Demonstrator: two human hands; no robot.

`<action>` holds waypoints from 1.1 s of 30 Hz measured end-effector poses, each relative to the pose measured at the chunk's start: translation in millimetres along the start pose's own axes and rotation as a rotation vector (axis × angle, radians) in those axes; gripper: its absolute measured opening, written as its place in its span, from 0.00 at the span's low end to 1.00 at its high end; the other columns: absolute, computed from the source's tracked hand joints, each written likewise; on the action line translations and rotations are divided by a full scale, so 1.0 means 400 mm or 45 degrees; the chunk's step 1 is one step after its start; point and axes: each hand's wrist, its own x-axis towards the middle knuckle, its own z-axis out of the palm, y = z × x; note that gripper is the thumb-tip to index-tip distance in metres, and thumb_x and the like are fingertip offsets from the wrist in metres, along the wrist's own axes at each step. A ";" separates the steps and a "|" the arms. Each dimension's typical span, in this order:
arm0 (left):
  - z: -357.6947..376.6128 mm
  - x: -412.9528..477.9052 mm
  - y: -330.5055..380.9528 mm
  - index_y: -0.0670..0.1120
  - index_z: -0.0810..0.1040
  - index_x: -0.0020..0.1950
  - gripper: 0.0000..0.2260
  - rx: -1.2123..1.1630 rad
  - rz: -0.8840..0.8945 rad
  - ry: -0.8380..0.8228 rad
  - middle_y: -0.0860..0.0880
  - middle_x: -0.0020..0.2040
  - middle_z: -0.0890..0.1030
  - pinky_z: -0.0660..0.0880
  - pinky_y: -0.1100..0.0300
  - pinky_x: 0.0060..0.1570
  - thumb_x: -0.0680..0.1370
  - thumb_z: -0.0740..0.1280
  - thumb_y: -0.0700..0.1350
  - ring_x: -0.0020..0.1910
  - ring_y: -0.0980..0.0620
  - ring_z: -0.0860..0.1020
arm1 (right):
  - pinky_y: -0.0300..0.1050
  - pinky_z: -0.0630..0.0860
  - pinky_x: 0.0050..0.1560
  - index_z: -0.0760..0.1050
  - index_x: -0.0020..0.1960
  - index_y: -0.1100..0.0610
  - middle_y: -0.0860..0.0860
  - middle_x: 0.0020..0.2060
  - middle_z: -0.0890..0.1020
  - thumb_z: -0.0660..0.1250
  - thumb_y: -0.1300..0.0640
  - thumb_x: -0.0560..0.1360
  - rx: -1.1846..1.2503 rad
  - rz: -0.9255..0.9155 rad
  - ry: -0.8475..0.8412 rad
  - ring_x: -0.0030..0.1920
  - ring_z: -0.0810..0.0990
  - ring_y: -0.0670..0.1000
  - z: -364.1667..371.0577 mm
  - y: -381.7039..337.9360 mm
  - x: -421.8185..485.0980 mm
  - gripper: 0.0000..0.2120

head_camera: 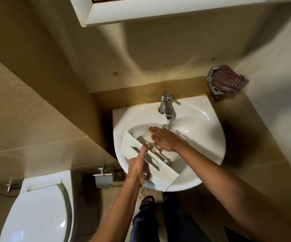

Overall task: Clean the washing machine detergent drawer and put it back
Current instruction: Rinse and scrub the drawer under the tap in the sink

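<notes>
Item: white plastic washing machine detergent drawer (pixel 162 175) with a broad flat front panel. It lies tilted inside the white ceramic corner basin (pixel 204 119). The panel sits at the near-left rim and the compartment end points toward the tap.

Left hand (pixel 137 170): grasps the front panel at its near edge. The forefinger lies extended up the panel's face and the other fingers curl round the edge beneath.

Right hand (pixel 165 138): released and flat, fingers straight and together. Its palm rests on the drawer's compartment body, just below the spout.

Chrome single-lever tap (pixel 166 105): stands at the back of the basin. A thin stream of water (pixel 168 122) runs from it, falling just beside the right hand's fingertips.

Surroundings:
- A red-and-white striped cloth (pixel 228 81) is bunched in a metal wall holder, on the beige tiled wall to the right of the tap.
- A white toilet (pixel 36 212) with a closed lid stands lower left.
- A metal paper-roll holder (pixel 103 179) hangs between the toilet and the basin.
- A white-framed cabinet (pixel 158 13) hangs overhead.
- One foot in a dark sandal (pixel 147 200) stands on the floor under the basin.
</notes>
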 end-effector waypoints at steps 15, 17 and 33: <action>0.007 0.013 0.033 0.47 0.77 0.53 0.39 0.104 -0.239 -0.314 0.45 0.48 0.79 0.77 0.49 0.38 0.58 0.62 0.77 0.48 0.46 0.77 | 0.50 0.56 0.75 0.61 0.75 0.48 0.46 0.74 0.64 0.51 0.37 0.79 0.893 0.181 -0.108 0.74 0.61 0.47 -0.056 -0.075 -0.139 0.28; -0.003 0.023 0.026 0.46 0.78 0.55 0.34 0.081 -0.223 -0.298 0.46 0.49 0.80 0.78 0.49 0.43 0.64 0.66 0.73 0.50 0.47 0.78 | 0.51 0.63 0.72 0.67 0.70 0.47 0.47 0.69 0.71 0.51 0.37 0.80 0.946 0.158 -0.139 0.68 0.70 0.47 -0.069 -0.074 -0.142 0.24; -0.133 -0.005 0.169 0.46 0.79 0.59 0.28 0.197 0.318 -0.431 0.48 0.45 0.85 0.79 0.60 0.36 0.67 0.71 0.64 0.43 0.53 0.84 | 0.49 0.74 0.60 0.76 0.56 0.55 0.53 0.54 0.81 0.68 0.54 0.73 1.363 0.346 0.065 0.56 0.79 0.53 -0.208 -0.119 -0.092 0.12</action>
